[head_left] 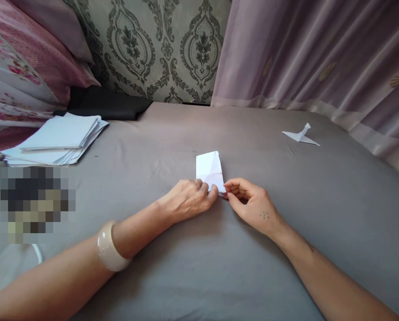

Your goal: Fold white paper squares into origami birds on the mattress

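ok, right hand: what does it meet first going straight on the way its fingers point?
The right hand would meet the folded white paper at its near right corner; fingertips look about there, though exact contact is unclear. Next, likely the left hand.

Two hands are counted, one left hand (193, 198) and one right hand (255, 203), with one folded paper (209, 166) at the centre of the frame. One paper figure (301, 136) is noted at upper right, one bangle (108, 249) at lower left. One paper stack (60, 133) is recorded at upper left; its overlapping sheets cannot be counted.
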A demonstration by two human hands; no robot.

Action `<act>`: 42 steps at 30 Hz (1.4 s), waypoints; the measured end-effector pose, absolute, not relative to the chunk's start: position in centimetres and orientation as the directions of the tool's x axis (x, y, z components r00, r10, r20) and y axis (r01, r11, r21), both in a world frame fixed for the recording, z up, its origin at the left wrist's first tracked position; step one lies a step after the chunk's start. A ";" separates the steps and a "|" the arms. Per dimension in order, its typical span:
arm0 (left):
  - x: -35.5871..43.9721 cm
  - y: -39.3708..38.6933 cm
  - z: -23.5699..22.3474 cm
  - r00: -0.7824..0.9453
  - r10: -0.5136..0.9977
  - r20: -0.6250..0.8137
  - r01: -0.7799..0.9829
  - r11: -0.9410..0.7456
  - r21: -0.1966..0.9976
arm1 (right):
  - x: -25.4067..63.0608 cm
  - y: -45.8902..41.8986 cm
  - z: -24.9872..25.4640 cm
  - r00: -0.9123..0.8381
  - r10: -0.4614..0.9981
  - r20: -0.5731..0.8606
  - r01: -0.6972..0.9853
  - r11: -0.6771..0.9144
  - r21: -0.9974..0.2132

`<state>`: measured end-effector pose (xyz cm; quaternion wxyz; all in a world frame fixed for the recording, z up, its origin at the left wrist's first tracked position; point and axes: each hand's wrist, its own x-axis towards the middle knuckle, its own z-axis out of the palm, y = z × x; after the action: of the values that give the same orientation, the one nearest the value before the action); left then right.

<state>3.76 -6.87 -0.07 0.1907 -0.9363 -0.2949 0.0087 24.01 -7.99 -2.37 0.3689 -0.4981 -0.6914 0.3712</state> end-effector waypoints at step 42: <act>3.9 -6.8 -0.3 0.830 0.535 0.155 0.552 -0.752 -0.360 | 23.1 -8.9 -2.0 -0.332 0.839 0.430 0.690 0.527 -0.496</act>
<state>3.92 -6.85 -0.31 0.1990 -0.9357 -0.2905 -0.0211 23.14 -8.89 -2.02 0.3320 -0.4730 -0.8083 0.1123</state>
